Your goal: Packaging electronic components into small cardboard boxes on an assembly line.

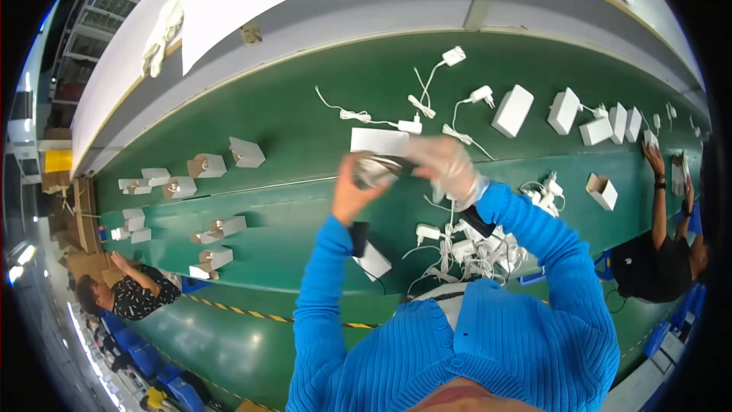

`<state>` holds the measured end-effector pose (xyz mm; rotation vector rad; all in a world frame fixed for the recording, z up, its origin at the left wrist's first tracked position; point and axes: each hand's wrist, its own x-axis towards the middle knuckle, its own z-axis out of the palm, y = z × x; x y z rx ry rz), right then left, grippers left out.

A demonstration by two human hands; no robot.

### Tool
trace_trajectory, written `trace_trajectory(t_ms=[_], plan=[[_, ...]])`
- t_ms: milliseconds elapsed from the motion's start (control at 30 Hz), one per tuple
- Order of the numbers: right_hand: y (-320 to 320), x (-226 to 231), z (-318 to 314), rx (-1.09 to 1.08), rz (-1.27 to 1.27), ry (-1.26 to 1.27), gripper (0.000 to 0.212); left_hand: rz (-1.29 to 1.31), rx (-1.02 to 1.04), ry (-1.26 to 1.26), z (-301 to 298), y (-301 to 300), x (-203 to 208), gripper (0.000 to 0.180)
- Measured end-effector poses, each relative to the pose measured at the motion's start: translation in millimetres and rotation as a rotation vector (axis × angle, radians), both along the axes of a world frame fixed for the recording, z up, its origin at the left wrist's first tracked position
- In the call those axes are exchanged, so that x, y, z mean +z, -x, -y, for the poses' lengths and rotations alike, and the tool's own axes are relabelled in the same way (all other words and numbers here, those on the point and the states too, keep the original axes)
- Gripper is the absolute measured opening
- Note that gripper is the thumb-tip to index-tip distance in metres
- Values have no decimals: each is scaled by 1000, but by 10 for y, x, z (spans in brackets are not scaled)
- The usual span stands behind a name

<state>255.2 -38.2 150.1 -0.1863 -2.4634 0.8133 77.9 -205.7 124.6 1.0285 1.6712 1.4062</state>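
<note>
My left hand is closed round the side of a small white carton, held up over the green table. Its near end stands open, and something pale, partly blurred, shows inside. Beside the carton's right edge is my right hand, in a thin translucent glove. Motion smears its fingers, so I cannot tell whether they grip anything. Under my right forearm lies a tangled heap of white chargers with cables. Another white carton rests on the table near my left wrist.
Chargers with cables lie beyond my hands. White cartons stand at the right, one of them a closed carton. Several open cartons are spread at the left. A person in black works at the right; another person sits at the left.
</note>
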Motion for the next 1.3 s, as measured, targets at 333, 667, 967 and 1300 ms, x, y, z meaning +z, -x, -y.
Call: trace_trajectory(t_ms=[333,667,967,1300], plan=[[614,-991,-445,-289,732,-287,50,188,325,0,279,1193,-613,72],[-371,673,-70,-249,544,-38,40,946,86,195,330,-558,378,48],[-1440,852,552,21,533,529,37,1826,-511,-546,-158,-965,50,52],[-940,607,1245,-67,-173,1390,44,1029,14,-192,-119,-1250,493,45]])
